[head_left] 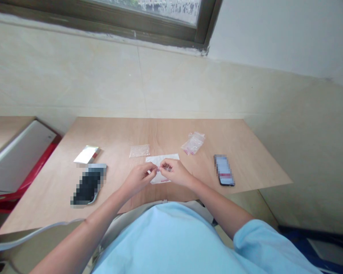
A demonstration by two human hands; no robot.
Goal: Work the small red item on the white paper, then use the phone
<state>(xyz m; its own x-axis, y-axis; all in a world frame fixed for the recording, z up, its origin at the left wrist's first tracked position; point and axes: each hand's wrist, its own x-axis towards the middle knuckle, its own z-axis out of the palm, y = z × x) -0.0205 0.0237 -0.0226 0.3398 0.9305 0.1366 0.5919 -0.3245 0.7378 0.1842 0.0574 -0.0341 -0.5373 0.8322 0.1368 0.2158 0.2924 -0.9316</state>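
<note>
My left hand (137, 179) and my right hand (173, 172) meet above the middle of the wooden table (165, 133). Their fingertips pinch a flat white plastic bag (162, 160) with red print along its lower edge, and my fingers hide its middle. Beyond my hands lie a small clear plastic bag (139, 151) and a crumpled clear bag (193, 143) with red marks. To the right of my right hand is a smartphone (224, 170). To the left of my left hand are a dark phone-like object (88, 184) and a white-and-silver packet (87, 155).
The table's far edge meets a beige tiled wall (103, 83), with a window frame (148, 26) above. A white-and-red object (20, 160) stands beyond the table's left edge. A pale cable (31, 236) runs along the lower left.
</note>
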